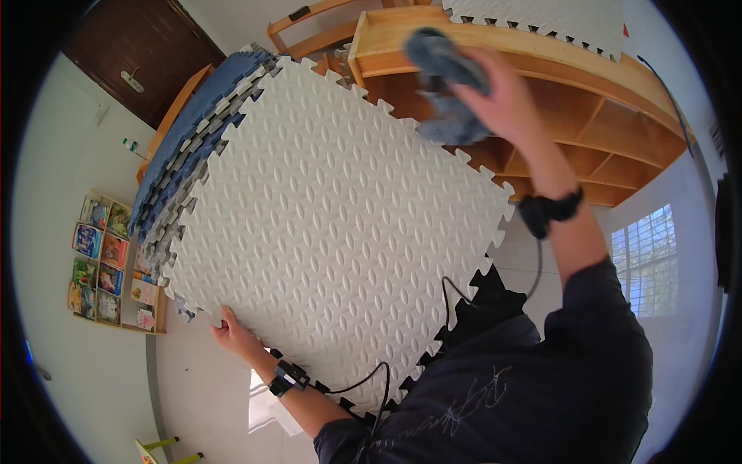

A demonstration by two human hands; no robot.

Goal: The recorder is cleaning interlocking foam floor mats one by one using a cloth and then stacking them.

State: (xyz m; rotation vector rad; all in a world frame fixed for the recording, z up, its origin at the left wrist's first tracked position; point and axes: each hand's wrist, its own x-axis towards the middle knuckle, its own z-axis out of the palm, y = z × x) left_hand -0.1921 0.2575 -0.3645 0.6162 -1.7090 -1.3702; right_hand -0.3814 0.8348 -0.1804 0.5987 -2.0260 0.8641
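A large white interlocking foam floor mat (342, 232) with a raised oval tread pattern fills the middle of the view before me. My left hand (235, 335) grips its near left edge, thumb on top and the fingers curled beneath. Over the mat's far right edge, my right hand (493, 87) holds a blue-grey cloth (455, 110), bunched and hanging partly loose. Both the cloth and this hand are blurred. A black band with a cable sits on each wrist.
A stack of blue, grey and white foam mats (197, 139) stands at the left. Beyond the mat is a wooden shelf unit (603, 127), with another white mat (539, 23) on top. A book rack (110, 261) hugs the left wall, near a brown door (145, 52).
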